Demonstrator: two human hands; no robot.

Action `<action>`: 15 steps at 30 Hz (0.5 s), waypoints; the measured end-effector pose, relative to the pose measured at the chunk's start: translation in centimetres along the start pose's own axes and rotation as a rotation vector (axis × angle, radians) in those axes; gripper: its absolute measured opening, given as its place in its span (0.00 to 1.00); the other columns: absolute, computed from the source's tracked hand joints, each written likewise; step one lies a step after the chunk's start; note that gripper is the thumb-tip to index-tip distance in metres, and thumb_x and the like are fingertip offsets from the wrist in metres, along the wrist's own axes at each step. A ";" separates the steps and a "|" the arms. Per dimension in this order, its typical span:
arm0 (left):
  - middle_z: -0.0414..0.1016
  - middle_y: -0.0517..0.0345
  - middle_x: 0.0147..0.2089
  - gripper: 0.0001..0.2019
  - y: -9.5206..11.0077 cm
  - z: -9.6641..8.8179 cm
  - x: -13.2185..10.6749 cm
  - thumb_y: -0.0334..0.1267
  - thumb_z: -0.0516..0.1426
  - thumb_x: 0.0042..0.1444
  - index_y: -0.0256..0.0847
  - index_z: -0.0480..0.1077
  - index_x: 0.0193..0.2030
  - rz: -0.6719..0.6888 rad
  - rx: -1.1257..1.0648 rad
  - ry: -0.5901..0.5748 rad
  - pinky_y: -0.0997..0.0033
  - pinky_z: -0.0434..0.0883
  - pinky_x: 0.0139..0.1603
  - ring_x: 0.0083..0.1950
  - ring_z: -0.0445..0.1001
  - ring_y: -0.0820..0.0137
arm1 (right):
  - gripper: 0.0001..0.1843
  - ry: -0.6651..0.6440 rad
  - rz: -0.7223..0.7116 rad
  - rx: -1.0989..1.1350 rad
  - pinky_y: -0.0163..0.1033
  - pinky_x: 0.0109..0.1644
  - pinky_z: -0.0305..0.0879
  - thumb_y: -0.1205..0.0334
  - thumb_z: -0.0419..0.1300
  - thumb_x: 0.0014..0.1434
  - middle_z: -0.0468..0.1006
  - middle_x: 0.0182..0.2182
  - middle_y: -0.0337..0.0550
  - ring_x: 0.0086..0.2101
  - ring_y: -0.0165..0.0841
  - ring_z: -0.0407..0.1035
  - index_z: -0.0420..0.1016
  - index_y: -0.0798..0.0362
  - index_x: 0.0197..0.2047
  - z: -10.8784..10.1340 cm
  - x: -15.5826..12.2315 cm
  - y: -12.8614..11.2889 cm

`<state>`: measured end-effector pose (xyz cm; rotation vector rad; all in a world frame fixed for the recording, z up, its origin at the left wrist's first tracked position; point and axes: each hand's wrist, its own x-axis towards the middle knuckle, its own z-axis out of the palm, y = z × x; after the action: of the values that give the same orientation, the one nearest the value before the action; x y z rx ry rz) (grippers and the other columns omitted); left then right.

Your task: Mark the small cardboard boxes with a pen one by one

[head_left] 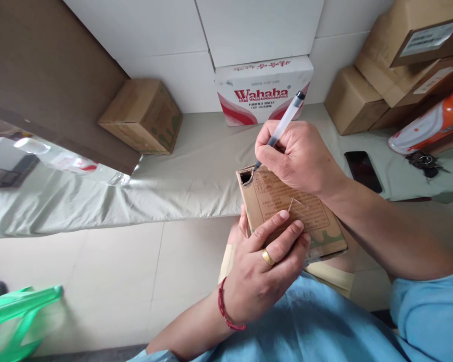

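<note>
Light-blue cloth shirt [305,311] nearest the lens in the head view. Just beyond it, above the lap, I see a brown printed cardboard box [317,216] with a ragged dark hole [245,177] at its upper-left corner. Right hand [300,156]: fingers pinching a slim clear-barrelled pen with a black end [286,121], its dark tip at the hole's right edge. Left hand [266,271], wearing a yellow metal ring [268,257] and red cord bracelet [222,304]: fingers slightly spread over the box's face; thumb hidden, so I cannot tell whether it grips. Ahead, a pale grey-green cloth [200,171] bears a white-and-red Wahaha carton [264,88], a small brown cardboard carton [143,113] to its left and, rightward, a black phone [363,171] near dark keys [426,161].
</note>
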<state>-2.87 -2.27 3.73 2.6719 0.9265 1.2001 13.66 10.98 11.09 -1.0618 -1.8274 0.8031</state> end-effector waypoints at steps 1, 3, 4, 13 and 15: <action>0.88 0.55 0.59 0.12 0.0 0.0 0.0 0.34 0.62 0.74 0.41 0.79 0.61 -0.002 0.000 0.004 0.43 0.58 0.87 0.73 0.79 0.59 | 0.11 0.000 -0.002 0.002 0.37 0.34 0.57 0.64 0.64 0.62 0.64 0.22 0.33 0.27 0.28 0.57 0.68 0.50 0.29 0.0 0.0 0.1; 0.88 0.56 0.59 0.12 0.0 0.1 -0.1 0.33 0.61 0.75 0.41 0.78 0.61 -0.002 0.004 0.011 0.43 0.58 0.87 0.73 0.79 0.59 | 0.11 -0.003 -0.017 0.017 0.37 0.34 0.57 0.63 0.64 0.63 0.64 0.22 0.33 0.28 0.28 0.58 0.68 0.50 0.30 0.0 -0.1 0.2; 0.88 0.56 0.59 0.12 0.1 0.2 -0.1 0.33 0.61 0.75 0.42 0.78 0.61 -0.003 0.006 0.014 0.43 0.58 0.87 0.73 0.78 0.59 | 0.11 -0.008 -0.024 0.030 0.37 0.34 0.57 0.63 0.64 0.64 0.64 0.22 0.33 0.28 0.28 0.59 0.68 0.50 0.30 0.0 -0.1 0.2; 0.87 0.56 0.61 0.12 0.0 0.7 -0.4 0.34 0.62 0.74 0.41 0.78 0.61 -0.003 -0.004 0.027 0.45 0.57 0.87 0.75 0.76 0.58 | 0.08 -0.134 -0.124 0.074 0.35 0.35 0.57 0.66 0.61 0.68 0.68 0.24 0.32 0.27 0.26 0.60 0.71 0.52 0.34 0.0 -0.1 0.4; 0.87 0.57 0.61 0.11 0.0 0.7 -0.4 0.34 0.62 0.75 0.41 0.78 0.61 0.000 -0.001 0.028 0.46 0.57 0.87 0.74 0.77 0.58 | 0.08 -0.145 -0.131 0.066 0.35 0.35 0.57 0.65 0.60 0.69 0.68 0.25 0.32 0.28 0.26 0.60 0.72 0.52 0.35 0.0 0.0 0.4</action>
<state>-2.57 -2.38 3.02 2.6608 0.9300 1.2409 13.77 11.14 10.77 -0.8522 -1.9558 0.8741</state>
